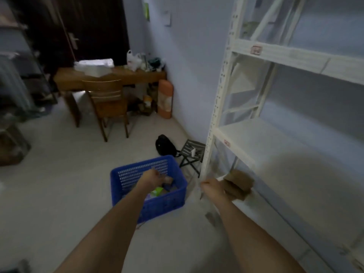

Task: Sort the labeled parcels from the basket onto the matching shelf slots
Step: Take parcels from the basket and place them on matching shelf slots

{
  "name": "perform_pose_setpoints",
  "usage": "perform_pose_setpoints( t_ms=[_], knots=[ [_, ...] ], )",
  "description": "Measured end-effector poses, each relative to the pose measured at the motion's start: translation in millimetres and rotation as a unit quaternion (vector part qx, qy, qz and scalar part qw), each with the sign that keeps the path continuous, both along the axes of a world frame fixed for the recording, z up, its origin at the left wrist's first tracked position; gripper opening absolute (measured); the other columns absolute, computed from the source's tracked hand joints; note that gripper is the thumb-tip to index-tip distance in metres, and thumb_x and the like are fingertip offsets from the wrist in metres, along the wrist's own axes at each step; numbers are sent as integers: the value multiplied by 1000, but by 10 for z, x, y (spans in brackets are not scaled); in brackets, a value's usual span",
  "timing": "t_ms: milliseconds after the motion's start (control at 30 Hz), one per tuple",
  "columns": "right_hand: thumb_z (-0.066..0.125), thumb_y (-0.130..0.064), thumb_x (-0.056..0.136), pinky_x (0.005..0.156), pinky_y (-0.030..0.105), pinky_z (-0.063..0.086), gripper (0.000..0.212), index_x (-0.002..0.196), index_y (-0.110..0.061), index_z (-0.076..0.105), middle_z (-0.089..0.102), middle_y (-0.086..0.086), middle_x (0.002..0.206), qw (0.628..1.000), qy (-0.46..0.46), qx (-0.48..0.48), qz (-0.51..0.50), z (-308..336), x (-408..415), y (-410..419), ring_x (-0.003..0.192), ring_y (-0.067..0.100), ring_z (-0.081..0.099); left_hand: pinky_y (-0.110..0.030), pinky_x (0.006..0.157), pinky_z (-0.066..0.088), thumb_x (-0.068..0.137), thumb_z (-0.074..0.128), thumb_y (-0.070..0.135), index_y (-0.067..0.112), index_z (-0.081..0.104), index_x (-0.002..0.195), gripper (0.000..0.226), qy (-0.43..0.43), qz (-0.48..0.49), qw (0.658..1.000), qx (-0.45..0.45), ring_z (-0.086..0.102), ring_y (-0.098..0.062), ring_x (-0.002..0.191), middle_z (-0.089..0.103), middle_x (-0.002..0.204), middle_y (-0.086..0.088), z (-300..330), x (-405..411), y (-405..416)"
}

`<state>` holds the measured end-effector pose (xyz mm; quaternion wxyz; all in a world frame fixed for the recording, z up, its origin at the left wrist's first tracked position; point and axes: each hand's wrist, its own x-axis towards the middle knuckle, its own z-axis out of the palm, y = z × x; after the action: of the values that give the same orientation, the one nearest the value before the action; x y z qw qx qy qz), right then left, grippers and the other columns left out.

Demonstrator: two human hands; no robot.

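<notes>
A blue slatted basket [126, 174] stands on the floor with a few parcels inside, one of them green and white [156, 192]. My left hand [152, 179] reaches down into the basket, fingers curled round a brownish parcel [169, 180] that is mostly hidden. My right hand [212, 187] grips a brown cardboard parcel [239, 183] at the bottom level of the white metal shelf [254, 140]. Small red labels [256, 49] mark the shelf edges.
A black bag [164, 144] and a small folding stool [192, 152] sit on the floor between basket and shelf. Farther back stand a wooden desk [67, 78], a chair [107, 101] and an orange roll [165, 98].
</notes>
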<state>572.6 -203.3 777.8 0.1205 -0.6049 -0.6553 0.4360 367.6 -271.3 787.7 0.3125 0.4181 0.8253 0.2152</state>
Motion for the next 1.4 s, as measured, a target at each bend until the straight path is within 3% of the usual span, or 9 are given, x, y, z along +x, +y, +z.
perform_pose_setpoints(
  t_ms=[100,200,333,600,767,900,1067,1167,1400],
  knots=[
    [48,-8,88,60,30,28,29,61,-10,38,38,7,61,997,-23,24,76,-10,-642,286,58,18,39,-38,79,47,89,58,21,8,53,93,15,15,26,1000,-6,53,-25,88,60,103,-14,-56,-624,61],
    [47,-7,88,50,29,22,37,56,-15,30,31,3,54,991,-39,22,125,-79,-1176,582,49,15,31,-40,83,50,87,61,21,7,56,97,18,37,30,998,-41,58,-29,96,62,108,-14,-238,-1096,177],
    [45,-9,91,56,29,31,34,58,-14,36,38,3,58,983,-38,12,180,-348,-1871,1159,56,16,38,-31,83,44,90,58,23,7,56,120,34,54,22,995,-85,57,-27,107,61,118,-12,-398,-1497,438],
    [47,-10,87,61,33,35,30,58,-13,40,44,5,61,960,-76,-1,269,-817,-3136,2253,64,21,47,-37,90,48,90,54,24,9,53,123,36,88,11,977,-193,56,-27,109,58,123,-12,-799,-2513,1300],
    [48,-13,88,64,38,42,24,65,-13,43,49,7,68,950,-100,-12,294,-1003,-3832,2717,67,23,51,-36,85,48,93,50,24,11,52,126,35,82,4,970,-229,57,-25,100,59,113,-9,-1024,-3141,1783],
    [47,-13,90,67,38,41,24,67,-12,42,48,9,72,947,-123,-7,297,-1253,-4349,2953,73,25,51,-32,79,41,96,48,23,10,52,127,34,64,1,966,-251,45,-18,89,58,114,-10,-1283,-3676,2145],
    [44,-8,91,50,27,27,32,61,-11,32,32,3,58,944,-156,-11,289,-1747,-4881,3127,52,14,32,-31,74,38,99,43,22,6,51,127,34,40,-28,969,-243,47,-21,90,57,99,-9,-1708,-4272,2450],
    [43,-13,92,50,27,23,37,59,-17,26,24,0,56,941,-178,-5,289,-2118,-5140,3220,50,13,23,-33,77,40,98,45,23,6,46,129,35,30,-36,971,-233,55,-28,106,58,115,-13,-2018,-4616,2569],
    [45,-9,92,61,31,33,36,58,-14,31,35,1,58,939,-192,-36,281,-3049,-5557,3422,60,15,40,-35,87,44,97,46,28,9,43,131,39,5,-13,969,-245,54,-27,111,54,126,-10,-3014,-5159,2747]
  ],
)
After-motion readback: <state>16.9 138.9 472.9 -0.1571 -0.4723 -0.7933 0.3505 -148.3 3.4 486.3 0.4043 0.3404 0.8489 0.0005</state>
